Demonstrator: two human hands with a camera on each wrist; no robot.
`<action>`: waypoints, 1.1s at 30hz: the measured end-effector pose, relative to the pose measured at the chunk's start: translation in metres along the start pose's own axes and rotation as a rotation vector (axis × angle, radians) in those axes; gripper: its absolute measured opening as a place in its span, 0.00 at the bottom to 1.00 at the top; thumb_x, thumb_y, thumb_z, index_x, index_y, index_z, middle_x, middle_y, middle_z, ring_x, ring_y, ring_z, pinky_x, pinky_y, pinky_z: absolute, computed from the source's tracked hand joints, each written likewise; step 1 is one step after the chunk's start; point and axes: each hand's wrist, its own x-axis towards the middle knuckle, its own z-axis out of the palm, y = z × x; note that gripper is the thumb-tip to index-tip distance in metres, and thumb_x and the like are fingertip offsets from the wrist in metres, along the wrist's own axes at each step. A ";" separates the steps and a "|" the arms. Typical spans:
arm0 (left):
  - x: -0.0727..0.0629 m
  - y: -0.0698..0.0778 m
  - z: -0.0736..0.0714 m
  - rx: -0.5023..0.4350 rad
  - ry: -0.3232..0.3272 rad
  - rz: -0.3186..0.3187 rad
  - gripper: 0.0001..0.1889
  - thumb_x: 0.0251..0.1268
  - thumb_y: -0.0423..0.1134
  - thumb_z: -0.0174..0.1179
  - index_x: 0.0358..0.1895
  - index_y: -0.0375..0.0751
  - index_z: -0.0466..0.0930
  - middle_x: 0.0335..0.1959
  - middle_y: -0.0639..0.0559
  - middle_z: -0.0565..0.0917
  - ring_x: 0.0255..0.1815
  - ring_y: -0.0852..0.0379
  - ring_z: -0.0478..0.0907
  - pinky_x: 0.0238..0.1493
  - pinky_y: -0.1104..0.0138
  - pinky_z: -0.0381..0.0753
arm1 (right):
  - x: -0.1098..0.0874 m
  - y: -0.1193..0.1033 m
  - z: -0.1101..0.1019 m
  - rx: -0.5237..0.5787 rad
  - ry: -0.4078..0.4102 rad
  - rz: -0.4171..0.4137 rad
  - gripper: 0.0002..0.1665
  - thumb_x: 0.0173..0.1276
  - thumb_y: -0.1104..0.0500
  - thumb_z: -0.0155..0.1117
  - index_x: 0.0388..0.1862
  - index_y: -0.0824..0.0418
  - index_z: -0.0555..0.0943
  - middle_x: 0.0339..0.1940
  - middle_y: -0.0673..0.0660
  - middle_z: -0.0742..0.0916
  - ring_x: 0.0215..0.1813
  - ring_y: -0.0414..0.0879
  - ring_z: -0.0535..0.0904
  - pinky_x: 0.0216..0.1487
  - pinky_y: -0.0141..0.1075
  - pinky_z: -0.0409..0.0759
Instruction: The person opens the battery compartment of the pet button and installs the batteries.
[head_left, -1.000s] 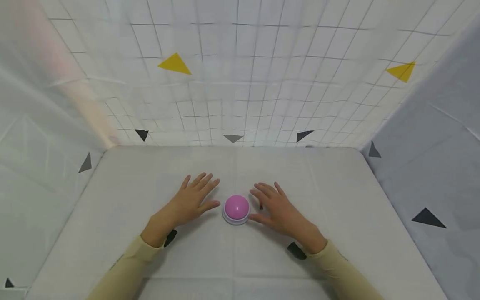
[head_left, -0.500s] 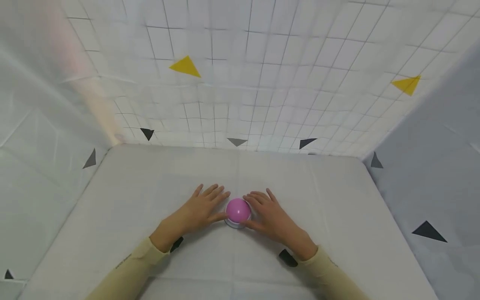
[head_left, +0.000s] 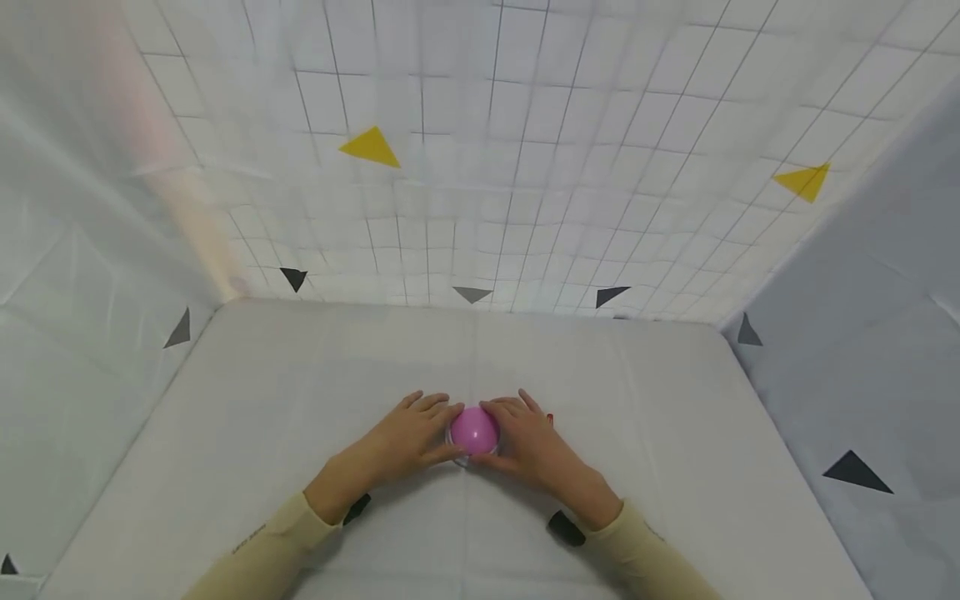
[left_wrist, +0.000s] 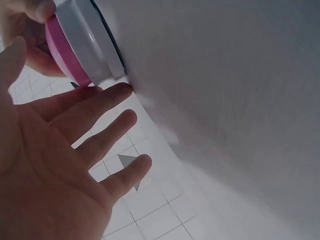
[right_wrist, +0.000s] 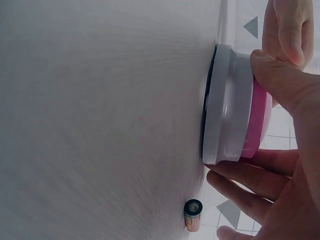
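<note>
- Left of the round, pink-domed, plastic-looking button (head_left: 475,431) comes the pale yellow fabric left sleeve (head_left: 262,550), with a small black wrist-worn block (head_left: 356,509) near its cuff
- Just left of the button, the left hand (head_left: 405,437) has its fingers mostly straight and fanned, wrapped round nothing; a second ago it was apart, and now its leading fingertips are just beside or touching the button's edge
- The button itself is between the hands, its glossy white base (right_wrist: 231,105) facing the white cloth-covered table (head_left: 375,350); whether it is lifted at all cannot be told
- On the button's right side, the right hand (head_left: 532,437) grips it, thumb at one edge and fingertips at the opposite one; it too was apart a second ago, so the work seems to have passed from reaching to holding
- Right of the button, near the right hand's fingers, a small copper-coloured cylindrical battery (right_wrist: 192,220) shows its dark end
- Farther right of the button is the matching right sleeve (head_left: 652,550)
</note>
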 end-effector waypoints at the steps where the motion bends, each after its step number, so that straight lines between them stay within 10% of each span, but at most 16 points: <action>1: 0.000 0.001 0.001 0.000 -0.002 0.000 0.37 0.77 0.65 0.56 0.76 0.40 0.71 0.71 0.45 0.81 0.78 0.43 0.70 0.80 0.41 0.63 | 0.000 0.000 0.001 0.004 -0.008 0.009 0.44 0.62 0.36 0.79 0.67 0.62 0.78 0.62 0.57 0.86 0.68 0.52 0.80 0.80 0.63 0.63; 22: -0.003 0.005 -0.006 0.015 0.158 0.130 0.29 0.78 0.63 0.57 0.65 0.42 0.81 0.58 0.52 0.86 0.66 0.52 0.78 0.71 0.54 0.75 | 0.007 0.001 -0.001 0.001 0.024 0.012 0.38 0.59 0.32 0.77 0.57 0.57 0.82 0.50 0.49 0.88 0.61 0.48 0.83 0.72 0.50 0.78; 33: -0.003 0.006 -0.004 0.030 0.135 0.162 0.46 0.50 0.63 0.81 0.71 0.44 0.76 0.63 0.53 0.84 0.66 0.52 0.78 0.68 0.51 0.80 | 0.007 0.001 -0.001 0.076 0.023 0.027 0.31 0.60 0.39 0.79 0.54 0.56 0.82 0.44 0.47 0.86 0.44 0.37 0.78 0.46 0.33 0.80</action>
